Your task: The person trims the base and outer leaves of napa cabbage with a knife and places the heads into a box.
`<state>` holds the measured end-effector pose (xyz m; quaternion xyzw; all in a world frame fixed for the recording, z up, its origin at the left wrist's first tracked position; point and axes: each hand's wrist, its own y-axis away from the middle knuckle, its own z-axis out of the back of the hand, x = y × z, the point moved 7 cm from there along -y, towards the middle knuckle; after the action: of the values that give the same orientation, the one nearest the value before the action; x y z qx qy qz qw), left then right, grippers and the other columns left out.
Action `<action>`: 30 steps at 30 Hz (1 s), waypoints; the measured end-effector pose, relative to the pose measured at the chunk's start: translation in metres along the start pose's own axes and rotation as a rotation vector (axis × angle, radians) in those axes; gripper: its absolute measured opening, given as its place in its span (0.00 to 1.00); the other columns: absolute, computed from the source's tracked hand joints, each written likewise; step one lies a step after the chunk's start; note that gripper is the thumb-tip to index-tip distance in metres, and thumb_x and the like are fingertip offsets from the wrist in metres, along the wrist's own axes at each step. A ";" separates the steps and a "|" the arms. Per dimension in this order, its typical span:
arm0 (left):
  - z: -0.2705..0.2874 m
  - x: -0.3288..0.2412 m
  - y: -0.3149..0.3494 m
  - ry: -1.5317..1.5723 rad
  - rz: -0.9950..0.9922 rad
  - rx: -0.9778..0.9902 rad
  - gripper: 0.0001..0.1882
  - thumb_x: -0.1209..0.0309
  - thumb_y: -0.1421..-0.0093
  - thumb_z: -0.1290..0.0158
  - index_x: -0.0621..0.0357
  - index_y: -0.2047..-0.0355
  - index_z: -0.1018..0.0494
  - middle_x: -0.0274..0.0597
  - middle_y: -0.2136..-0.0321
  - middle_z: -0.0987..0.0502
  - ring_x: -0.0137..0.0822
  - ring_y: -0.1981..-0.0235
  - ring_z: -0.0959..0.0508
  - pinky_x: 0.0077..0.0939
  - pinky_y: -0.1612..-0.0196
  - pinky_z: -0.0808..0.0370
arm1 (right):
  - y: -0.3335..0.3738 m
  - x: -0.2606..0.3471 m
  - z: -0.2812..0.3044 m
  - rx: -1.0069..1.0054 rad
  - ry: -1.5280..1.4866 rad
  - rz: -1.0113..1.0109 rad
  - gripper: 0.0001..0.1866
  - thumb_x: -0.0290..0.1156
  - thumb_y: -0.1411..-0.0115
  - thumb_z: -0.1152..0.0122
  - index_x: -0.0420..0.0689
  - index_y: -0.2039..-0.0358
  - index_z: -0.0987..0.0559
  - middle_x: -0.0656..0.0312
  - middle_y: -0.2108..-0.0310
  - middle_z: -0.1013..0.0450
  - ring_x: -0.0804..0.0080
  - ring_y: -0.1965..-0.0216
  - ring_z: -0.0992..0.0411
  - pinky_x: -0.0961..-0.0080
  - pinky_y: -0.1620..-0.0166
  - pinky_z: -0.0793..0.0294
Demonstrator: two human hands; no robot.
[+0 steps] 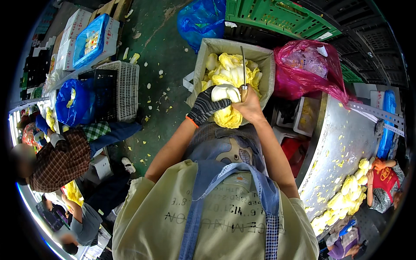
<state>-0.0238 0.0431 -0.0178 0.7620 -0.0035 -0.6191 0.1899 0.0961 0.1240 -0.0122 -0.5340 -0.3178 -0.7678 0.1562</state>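
Note:
My left hand [203, 107], in a dark striped glove with an orange cuff, grips a yellow napa cabbage [228, 117] with its white base turned away from me. Bare, my right hand [250, 106] is closed round the wooden handle of a knife [244, 65], whose narrow blade points away from me. The fingers of that hand lie against the cabbage's right side. Both hands are above the near edge of a pale lined bin [267, 65], in which yellow and white cabbage leaves [232, 69] are heaped.
A pink bag [299, 69] stands right of the bin; a blue bag [201, 21] lies beyond it. Green crates [277, 17] line the back. Cabbages [346, 195] lie on a metal table [338, 130] at right. Scraps litter the green floor [160, 99]. Other people work on both sides.

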 end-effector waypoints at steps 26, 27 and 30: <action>0.005 0.028 -0.006 0.536 0.088 0.018 0.23 0.71 0.48 0.47 0.64 0.52 0.36 0.42 0.60 0.27 0.36 0.59 0.26 0.29 0.55 0.28 | 0.008 -0.001 0.006 0.193 -0.402 -0.002 0.29 0.27 0.54 0.33 0.33 0.54 0.37 0.52 0.55 0.34 0.70 0.54 0.34 0.76 0.54 0.31; -0.001 0.025 -0.005 0.492 0.070 0.016 0.23 0.70 0.48 0.47 0.64 0.52 0.36 0.42 0.59 0.28 0.36 0.59 0.27 0.27 0.55 0.29 | 0.009 -0.007 0.004 0.182 -0.395 0.015 0.28 0.27 0.54 0.33 0.34 0.55 0.36 0.53 0.57 0.33 0.71 0.56 0.34 0.76 0.54 0.31; -0.014 0.012 0.005 0.249 0.061 -0.004 0.22 0.72 0.48 0.44 0.62 0.53 0.34 0.37 0.59 0.28 0.29 0.58 0.29 0.22 0.54 0.32 | 0.014 -0.015 0.004 0.132 -0.361 0.042 0.24 0.27 0.55 0.35 0.36 0.59 0.35 0.62 0.69 0.32 0.77 0.67 0.34 0.79 0.63 0.31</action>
<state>-0.0070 0.0399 -0.0254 0.8322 -0.0017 -0.5136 0.2091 0.1127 0.1144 -0.0212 -0.6581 -0.3792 -0.6335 0.1475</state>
